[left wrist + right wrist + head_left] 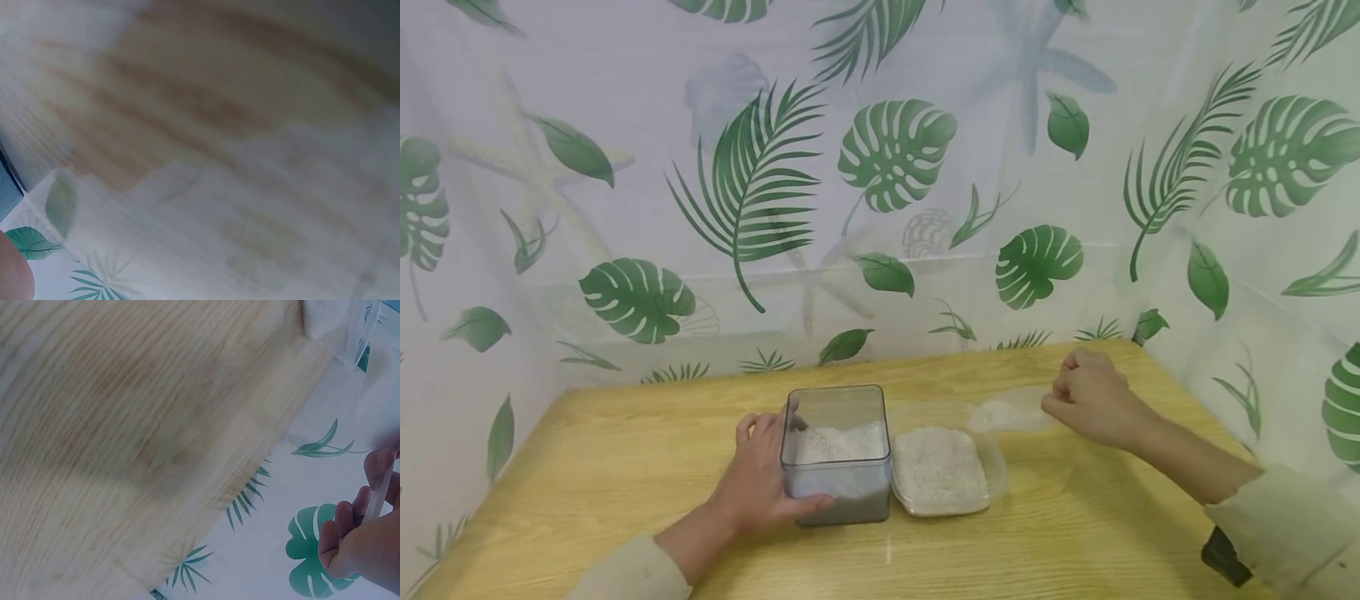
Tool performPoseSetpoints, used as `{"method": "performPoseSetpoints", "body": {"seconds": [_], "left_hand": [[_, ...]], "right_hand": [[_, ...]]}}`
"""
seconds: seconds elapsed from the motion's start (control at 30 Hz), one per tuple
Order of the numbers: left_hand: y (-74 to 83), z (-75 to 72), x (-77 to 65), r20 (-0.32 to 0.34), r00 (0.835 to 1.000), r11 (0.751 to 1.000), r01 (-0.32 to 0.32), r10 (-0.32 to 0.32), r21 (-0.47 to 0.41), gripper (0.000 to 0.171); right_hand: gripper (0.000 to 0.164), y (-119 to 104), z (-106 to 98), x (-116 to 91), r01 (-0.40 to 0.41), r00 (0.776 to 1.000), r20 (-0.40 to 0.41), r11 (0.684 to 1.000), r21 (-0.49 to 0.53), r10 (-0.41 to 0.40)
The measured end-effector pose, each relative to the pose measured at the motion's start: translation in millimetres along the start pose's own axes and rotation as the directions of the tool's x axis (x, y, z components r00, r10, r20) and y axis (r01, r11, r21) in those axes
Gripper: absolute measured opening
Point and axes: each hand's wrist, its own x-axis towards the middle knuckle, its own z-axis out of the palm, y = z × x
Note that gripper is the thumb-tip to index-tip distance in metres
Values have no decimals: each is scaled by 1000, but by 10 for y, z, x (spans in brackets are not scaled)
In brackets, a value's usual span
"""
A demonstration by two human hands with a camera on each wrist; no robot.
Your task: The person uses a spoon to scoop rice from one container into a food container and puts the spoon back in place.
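My left hand (760, 475) grips a square, smoky see-through container (835, 496) from its left side, thumb along the front wall. White grains that look like rice (838, 444) partly fill it. Directly to its right is a shallower clear plastic tub (997, 471), holding more of the same grains (940, 467). My right hand (1093, 400) pinches the handle of a clear scoop (1018, 410), its bowl behind the tub's right side with white grains in it. In the right wrist view, the fingers curl round the pale handle (379, 499).
Both containers stand on a light wood-grain table (1037, 533). A white curtain (925, 292) printed with green leaves closes off the back and both sides. A black device (1225, 557) shows under the right sleeve.
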Motion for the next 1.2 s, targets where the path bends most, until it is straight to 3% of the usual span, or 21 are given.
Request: {"method": "performPoseSetpoints", "body": {"seconds": [0.83, 1.2], "left_hand": [[-3, 15, -9, -29, 999, 1000, -18, 18, -8, 128], [6, 1, -2, -1, 1000, 1000, -5, 5, 1, 131]], "right_hand": [[38, 16, -25, 1, 25, 998, -52, 999, -40, -28], [38, 5, -26, -37, 51, 995, -79, 997, -56, -55]]}}
